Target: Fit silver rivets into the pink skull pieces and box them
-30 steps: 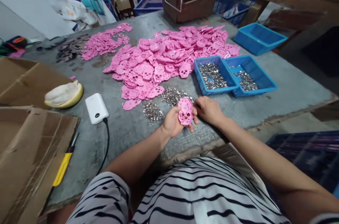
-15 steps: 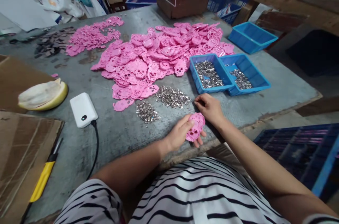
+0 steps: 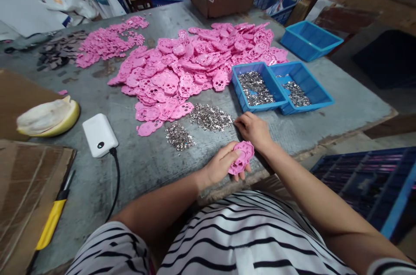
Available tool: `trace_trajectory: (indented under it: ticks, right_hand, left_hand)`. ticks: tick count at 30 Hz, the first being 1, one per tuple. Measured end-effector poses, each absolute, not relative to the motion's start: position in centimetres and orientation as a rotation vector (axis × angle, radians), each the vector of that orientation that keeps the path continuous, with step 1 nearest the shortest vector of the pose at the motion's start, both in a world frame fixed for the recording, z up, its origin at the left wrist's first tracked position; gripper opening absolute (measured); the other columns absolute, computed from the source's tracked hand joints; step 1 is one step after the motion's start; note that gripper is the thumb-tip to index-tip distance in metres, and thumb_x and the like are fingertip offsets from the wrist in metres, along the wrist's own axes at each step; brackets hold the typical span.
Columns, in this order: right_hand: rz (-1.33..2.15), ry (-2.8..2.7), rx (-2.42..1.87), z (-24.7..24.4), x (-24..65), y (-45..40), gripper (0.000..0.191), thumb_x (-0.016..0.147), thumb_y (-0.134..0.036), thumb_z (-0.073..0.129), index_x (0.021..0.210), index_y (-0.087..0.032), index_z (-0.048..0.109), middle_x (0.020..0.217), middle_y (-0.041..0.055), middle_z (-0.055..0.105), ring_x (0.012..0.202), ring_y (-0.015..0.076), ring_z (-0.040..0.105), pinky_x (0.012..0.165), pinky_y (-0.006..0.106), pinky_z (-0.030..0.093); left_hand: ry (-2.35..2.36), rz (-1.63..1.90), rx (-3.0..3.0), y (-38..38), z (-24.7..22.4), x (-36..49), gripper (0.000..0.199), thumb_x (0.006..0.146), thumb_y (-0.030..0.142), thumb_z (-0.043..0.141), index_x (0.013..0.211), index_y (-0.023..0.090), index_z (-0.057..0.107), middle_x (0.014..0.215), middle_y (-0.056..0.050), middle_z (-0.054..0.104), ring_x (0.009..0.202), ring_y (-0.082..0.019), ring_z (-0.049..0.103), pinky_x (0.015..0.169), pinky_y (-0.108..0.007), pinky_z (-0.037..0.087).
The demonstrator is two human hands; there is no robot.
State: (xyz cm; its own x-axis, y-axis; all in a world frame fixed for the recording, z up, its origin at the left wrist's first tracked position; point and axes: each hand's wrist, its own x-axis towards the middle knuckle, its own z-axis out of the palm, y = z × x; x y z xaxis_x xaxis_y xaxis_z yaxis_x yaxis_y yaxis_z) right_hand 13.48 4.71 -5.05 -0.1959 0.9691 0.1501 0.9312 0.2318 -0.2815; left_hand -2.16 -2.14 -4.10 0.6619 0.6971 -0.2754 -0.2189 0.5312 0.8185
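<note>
A matt pink plastic piece is seen; glittering metal bits are heaped on the rough, grey table beside glossy blue plastic trays.

We count three shallow blue plastic trays on the grey worktable: two joined near its right edge, one at the far right corner. Two loose heaps of small silver metal pieces lie near the front edge. One white power bank, one yellow-handled knife, one pomelo rind. Pink skull-shaped plastic plates: too many to count.
</note>
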Motion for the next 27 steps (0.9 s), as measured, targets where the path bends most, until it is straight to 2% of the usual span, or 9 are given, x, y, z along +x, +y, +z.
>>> trace_trajectory:
  ticks: [4,10,16,18,21,24,27]
  right_hand:
    - [0.174,-2.236,-1.773,-4.8,13.4,4.7,0.018,0.089,-0.026,0.051,0.091,-0.020,0.068,0.090,0.0077,0.064,0.075,0.0197,0.058,0.056,0.029,0.033]
    - [0.117,-2.296,-1.821,-4.4,12.7,4.9,0.018,0.090,-0.024,0.048,0.088,-0.020,0.066,0.090,0.0080,0.064,0.072,0.0190,0.057,0.053,0.029,0.028]
    - [0.204,-2.235,-1.788,-4.6,12.9,4.8,0.012,0.088,-0.021,0.047,0.088,-0.018,0.060,0.093,0.0110,0.063,0.076,0.0212,0.057,0.056,0.029,0.032]
    - [0.297,-2.133,-1.715,-4.9,13.4,4.8,0.009,0.086,-0.021,0.048,0.084,-0.018,0.057,0.090,0.0107,0.063,0.076,0.0211,0.057,0.060,0.029,0.036]
    - [0.482,-1.935,-1.608,-4.9,14.2,4.7,0.006,0.082,-0.023,0.050,0.077,-0.020,0.052,0.076,0.0056,0.061,0.068,0.0181,0.055,0.062,0.029,0.039]
    - [0.787,-1.690,-1.520,-4.2,14.4,4.2,0.013,0.077,-0.032,0.055,0.071,-0.022,0.049,0.062,-0.0014,0.054,0.055,0.0135,0.048,0.055,0.027,0.038]
    - [1.178,-1.528,-1.397,-3.0,13.7,3.0,0.023,0.072,-0.040,0.061,0.069,-0.021,0.050,0.058,-0.0041,0.051,0.048,0.0101,0.044,0.048,0.024,0.036]
  left_hand:
    - [0.648,0.629,0.806,-2.0,-4.2,-2.0,0.049,0.076,0.060,0.056,0.097,0.016,0.049,0.065,-0.001,0.063,0.044,-0.011,0.057,0.038,-0.019,0.040]
    - [0.643,0.644,0.789,-1.9,-4.1,-2.0,0.048,0.074,0.058,0.059,0.095,0.016,0.049,0.064,-0.002,0.064,0.043,-0.012,0.057,0.037,-0.019,0.041]
    - [0.699,0.732,0.722,-1.7,-3.6,-2.0,0.046,0.073,0.055,0.060,0.095,0.017,0.047,0.062,-0.001,0.064,0.043,-0.013,0.057,0.037,-0.020,0.041]
    - [0.743,0.828,0.696,-1.3,-3.5,-2.1,0.045,0.072,0.052,0.061,0.096,0.017,0.046,0.062,0.000,0.063,0.043,-0.013,0.057,0.037,-0.021,0.041]
    - [0.820,0.968,0.664,-0.8,-3.4,-2.1,0.044,0.070,0.047,0.064,0.097,0.018,0.044,0.065,0.001,0.063,0.046,-0.013,0.057,0.039,-0.021,0.043]
    - [0.899,1.069,0.673,-0.4,-3.5,-2.1,0.042,0.067,0.036,0.069,0.096,0.019,0.044,0.070,0.002,0.063,0.050,-0.011,0.058,0.042,-0.021,0.045]
    - [0.967,1.166,0.712,-0.2,-3.7,-1.9,0.038,0.065,0.027,0.070,0.092,0.019,0.044,0.075,0.002,0.063,0.054,-0.009,0.059,0.047,-0.021,0.048]
